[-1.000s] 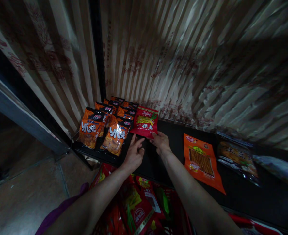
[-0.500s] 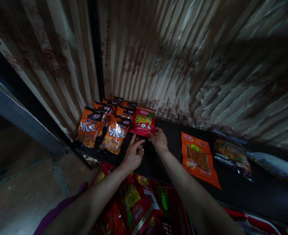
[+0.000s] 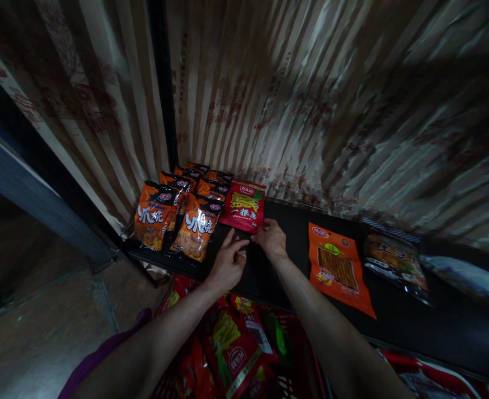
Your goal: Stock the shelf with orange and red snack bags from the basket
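A red snack packet point(image 3: 244, 208) lies flat on a black shelf point(image 3: 294, 271), beside rows of orange snack bags point(image 3: 173, 213). My right hand point(image 3: 273, 239) rests at the packet's lower right corner, its fingers curled on the packet's edge. My left hand point(image 3: 228, 260) lies just below the packet's lower left edge, fingers stretched toward it and loosely apart, holding nothing that I can see.
An orange flat packet point(image 3: 338, 269) and a dark packet point(image 3: 396, 269) lie further right on the shelf. Below the shelf stands a red basket point(image 3: 302, 354) full of red packets point(image 3: 232, 354). A striped wall rises behind. Tiled floor lies at the left.
Both hands have shifted only slightly along the packet's lower edge. The red packet stays in the same spot on the shelf.
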Action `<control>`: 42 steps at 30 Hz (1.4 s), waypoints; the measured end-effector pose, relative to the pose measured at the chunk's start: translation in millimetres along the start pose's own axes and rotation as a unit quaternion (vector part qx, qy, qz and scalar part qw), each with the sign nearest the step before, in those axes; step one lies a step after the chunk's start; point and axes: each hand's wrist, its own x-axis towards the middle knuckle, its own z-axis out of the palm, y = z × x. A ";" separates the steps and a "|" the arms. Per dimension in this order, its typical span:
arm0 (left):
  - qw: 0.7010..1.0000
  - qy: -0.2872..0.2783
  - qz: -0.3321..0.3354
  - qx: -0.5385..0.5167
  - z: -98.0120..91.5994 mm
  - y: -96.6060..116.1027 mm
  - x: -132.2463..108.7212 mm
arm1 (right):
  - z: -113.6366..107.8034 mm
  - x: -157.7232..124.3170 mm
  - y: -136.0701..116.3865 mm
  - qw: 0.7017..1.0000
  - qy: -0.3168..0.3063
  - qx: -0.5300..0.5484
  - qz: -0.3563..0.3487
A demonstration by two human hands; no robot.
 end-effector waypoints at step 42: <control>0.999 -0.007 0.043 0.006 -4.1 9.1 -12.6 | -4.3 -8.6 -7.9 0.996 -0.018 0.069 0.048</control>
